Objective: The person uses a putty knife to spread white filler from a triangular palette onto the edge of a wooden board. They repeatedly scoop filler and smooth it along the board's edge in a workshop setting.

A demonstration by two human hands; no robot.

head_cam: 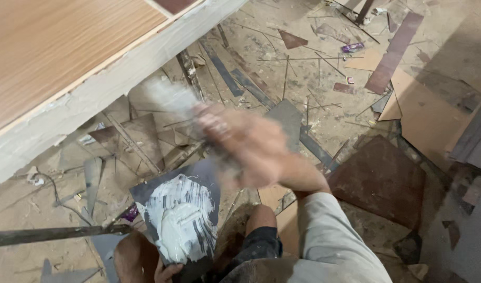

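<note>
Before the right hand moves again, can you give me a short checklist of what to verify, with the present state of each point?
1. Dark board carrying the white paste is held: ok, the left hand grips its lower edge.
2. Paste remaining on the board: ok, a thick patch.
3. Right hand holds the pale scraper: cannot tell, heavy blur.
4. Paste loaded on the scraper: cannot tell.
5. White edge of the wood-faced panel within reach: ok, close to the scraper.
6. Floor tidy: not ok, offcuts everywhere.
</note>
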